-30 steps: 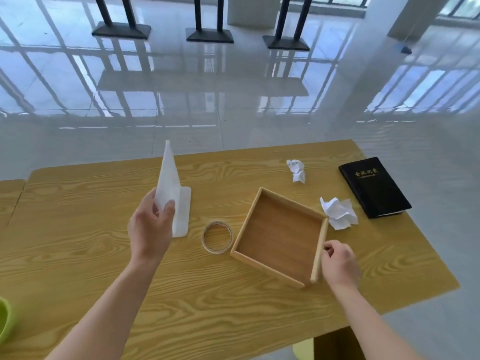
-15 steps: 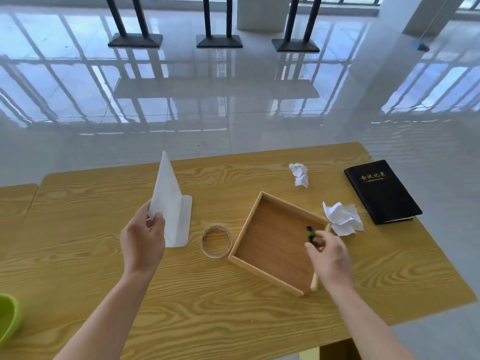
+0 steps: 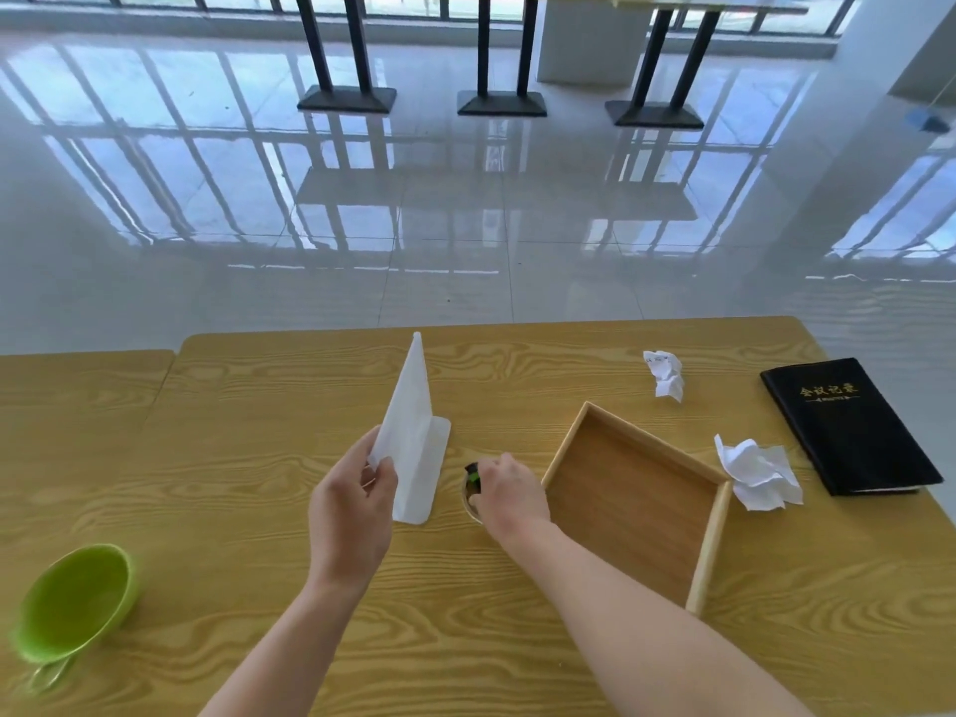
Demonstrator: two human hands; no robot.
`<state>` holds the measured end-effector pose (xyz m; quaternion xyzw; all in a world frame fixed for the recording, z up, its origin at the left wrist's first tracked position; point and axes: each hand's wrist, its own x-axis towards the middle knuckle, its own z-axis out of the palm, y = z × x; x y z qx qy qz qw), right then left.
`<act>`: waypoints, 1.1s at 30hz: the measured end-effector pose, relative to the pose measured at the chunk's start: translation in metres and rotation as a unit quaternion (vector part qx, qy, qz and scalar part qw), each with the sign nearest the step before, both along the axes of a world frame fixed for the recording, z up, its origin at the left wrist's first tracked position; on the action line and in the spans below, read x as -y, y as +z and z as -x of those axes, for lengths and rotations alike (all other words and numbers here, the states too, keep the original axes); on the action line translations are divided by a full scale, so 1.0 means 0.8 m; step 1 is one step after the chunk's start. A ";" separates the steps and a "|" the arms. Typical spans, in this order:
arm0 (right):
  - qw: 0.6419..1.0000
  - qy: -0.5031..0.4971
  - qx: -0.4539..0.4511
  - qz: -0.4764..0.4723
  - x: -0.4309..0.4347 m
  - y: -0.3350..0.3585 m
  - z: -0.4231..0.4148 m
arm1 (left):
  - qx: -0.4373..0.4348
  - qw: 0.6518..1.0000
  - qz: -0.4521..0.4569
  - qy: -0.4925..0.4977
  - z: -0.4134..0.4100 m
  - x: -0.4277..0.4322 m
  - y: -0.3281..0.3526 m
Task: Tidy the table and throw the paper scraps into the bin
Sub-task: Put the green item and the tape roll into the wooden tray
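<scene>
Paper scraps: we see two crumpled white balls on the table, a small one (image 3: 666,374) beyond the tray's far corner and a bigger one (image 3: 756,473) between the tray and the notebook, just beside the tray's right corner.
White sheet (image 3: 414,437): we see it folded, one flap flat on the wood, the other raised to a point.
Left hand (image 3: 352,514): our thumb and fingers pinch the raised flap's lower edge.
Right hand (image 3: 509,496): we have it curled over the tape ring (image 3: 469,501), fingers closed around a small dark item with a green mark (image 3: 472,477); whether it also grips the ring we cannot tell.
Tray (image 3: 633,501): shallow wooden square, lying at an angle, right of the ring.
Notebook (image 3: 848,424): black with gold lettering, near the right edge.
Bowl (image 3: 72,602): green, tipped, at the near left.
Table (image 3: 258,406): yellow wood grain; a second tabletop joins on the left.
Room: glossy pale floor tiles reflecting window bars; black table legs on flat bases farther back.
</scene>
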<state>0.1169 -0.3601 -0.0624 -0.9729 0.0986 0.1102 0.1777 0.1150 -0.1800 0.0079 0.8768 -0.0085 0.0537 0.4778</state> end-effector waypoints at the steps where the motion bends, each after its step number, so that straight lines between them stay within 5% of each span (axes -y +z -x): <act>1: 0.999 -0.008 0.010 -0.031 0.003 0.001 0.004 | -0.005 1.000 0.002 -0.002 0.000 -0.001 0.000; 6: 0.979 -0.124 0.128 -0.096 0.054 0.005 0.059 | -0.008 1.000 0.014 -0.015 0.002 -0.002 0.002; 9: 0.974 -0.198 0.068 -0.087 0.088 -0.010 0.087 | -0.016 0.999 0.019 -0.025 0.003 -0.001 0.005; 14: 0.979 -0.174 -0.037 -0.103 0.075 -0.031 0.090 | -0.008 1.000 0.020 -0.022 0.012 -0.001 0.007; 22: 0.984 -0.161 -0.046 -0.068 0.044 -0.028 0.087 | -0.004 1.000 0.029 -0.009 0.029 0.000 0.005; 33: 0.985 -0.103 -0.036 -0.136 -0.015 -0.035 0.092 | 0.021 1.000 -0.007 0.020 0.038 -0.005 0.006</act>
